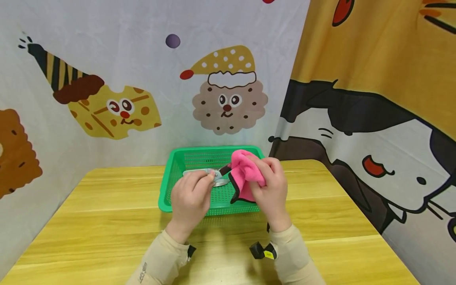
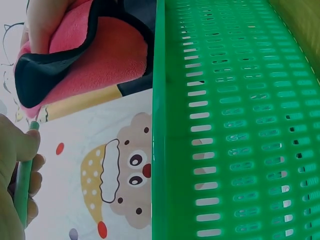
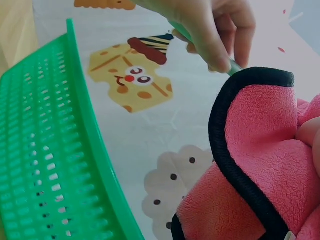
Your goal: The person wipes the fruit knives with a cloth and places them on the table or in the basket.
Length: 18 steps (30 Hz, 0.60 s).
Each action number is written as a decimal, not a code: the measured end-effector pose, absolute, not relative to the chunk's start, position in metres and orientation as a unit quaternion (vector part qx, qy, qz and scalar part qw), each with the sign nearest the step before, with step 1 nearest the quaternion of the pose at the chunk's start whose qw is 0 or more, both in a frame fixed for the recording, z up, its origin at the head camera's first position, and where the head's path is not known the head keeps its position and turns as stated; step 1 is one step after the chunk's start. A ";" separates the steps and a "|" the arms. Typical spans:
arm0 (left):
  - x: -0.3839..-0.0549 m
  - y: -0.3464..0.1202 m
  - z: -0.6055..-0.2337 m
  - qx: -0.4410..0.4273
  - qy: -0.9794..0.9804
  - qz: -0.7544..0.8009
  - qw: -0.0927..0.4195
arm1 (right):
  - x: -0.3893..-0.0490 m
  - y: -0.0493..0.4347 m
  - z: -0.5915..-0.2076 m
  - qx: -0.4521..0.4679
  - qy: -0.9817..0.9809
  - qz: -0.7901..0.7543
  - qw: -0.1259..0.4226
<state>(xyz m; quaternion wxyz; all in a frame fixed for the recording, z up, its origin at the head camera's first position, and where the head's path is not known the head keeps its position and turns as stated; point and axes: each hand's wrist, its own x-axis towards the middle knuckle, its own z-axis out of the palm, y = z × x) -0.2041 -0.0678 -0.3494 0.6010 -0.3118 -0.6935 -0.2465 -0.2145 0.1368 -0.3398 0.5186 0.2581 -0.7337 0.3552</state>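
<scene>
My left hand [image 1: 192, 194] grips the pale green handle [image 2: 23, 190] of a utensil above the basket. A dark, flat part [image 1: 225, 170] of it runs from the handle to the pink cloth, where the cloth hides its far end. With my right hand [image 1: 273, 186] I hold the bunched pink cloth [image 1: 246, 170], fingers and thumb pressed into its folds. The cloth is plush with a black edging, and a loose corner hangs down over the basket. The green basket [image 1: 165, 194] stands on the table just beyond both hands.
Inside the basket, under the hands, lies a pale, shiny item [image 1: 221, 182], partly covered. The wooden table [image 1: 117, 221] extends to both sides. Behind it hangs a cloth backdrop [image 1: 135, 51] with cartoon prints. Small black devices [image 1: 263, 251] sit at my wrists.
</scene>
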 end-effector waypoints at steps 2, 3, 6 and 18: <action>-0.204 -0.068 -0.350 -0.314 -0.694 -0.249 0.599 | -0.215 0.139 -0.339 0.254 -0.731 0.358 0.523; -0.204 -0.068 -0.350 -0.315 -0.694 -0.249 0.598 | -0.216 0.141 -0.338 0.253 -0.729 0.360 0.525; -0.204 -0.068 -0.350 -0.315 -0.693 -0.250 0.598 | -0.217 0.144 -0.337 0.249 -0.724 0.361 0.532; -0.204 -0.068 -0.352 -0.317 -0.695 -0.250 0.595 | -0.219 0.155 -0.336 0.236 -0.719 0.372 0.538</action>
